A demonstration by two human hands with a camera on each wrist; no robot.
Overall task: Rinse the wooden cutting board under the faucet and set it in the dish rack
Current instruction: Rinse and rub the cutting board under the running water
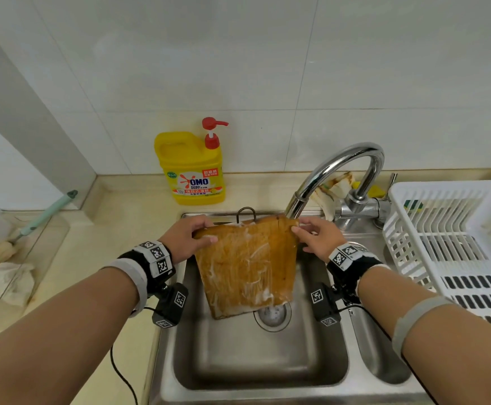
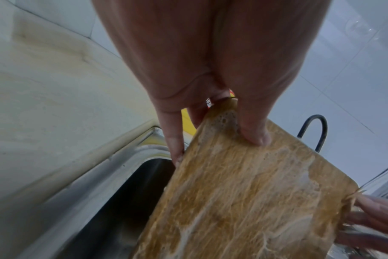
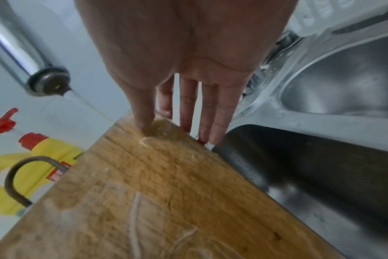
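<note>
Both forearms reach in from the bottom of the head view, each wrist strapped with a black band carrying square code markers. At their ends, the left hand point(image 1: 184, 239) grips the upper left corner of the wooden cutting board point(image 1: 245, 266): its thumb point(image 2: 254, 133) lies pressed on the wet front face while the other fingers point(image 2: 174, 140) run down behind the left edge, so the hand is closed narrowly across the board's thickness. Opposite it, the right hand point(image 1: 318, 239) pinches the upper right corner the same way, thumb point(image 3: 144, 113) on the face and the straight, close-set fingers point(image 3: 219, 121) behind the edge.

Held this way, the board stands tilted over the sink point(image 1: 267, 384), its top edge just under the faucet point(image 1: 336, 171) spout and its lower edge down in the basin beside the drain strainer point(image 1: 273, 315). Its orange-brown face is soaked, streaked with whitish runs of water and froth, and a split runs down its right part. A dark metal hanging loop point(image 1: 245, 213) sticks up from its top edge. Water leaves the spout point(image 3: 49, 82) in the right wrist view.

Right of the sink stands a white plastic dish rack point(image 1: 454, 244); something green and yellow shows through its far slats, too hidden to name. Behind the basin a yellow detergent bottle point(image 1: 193, 171) with a red pump stands on the counter.
</note>
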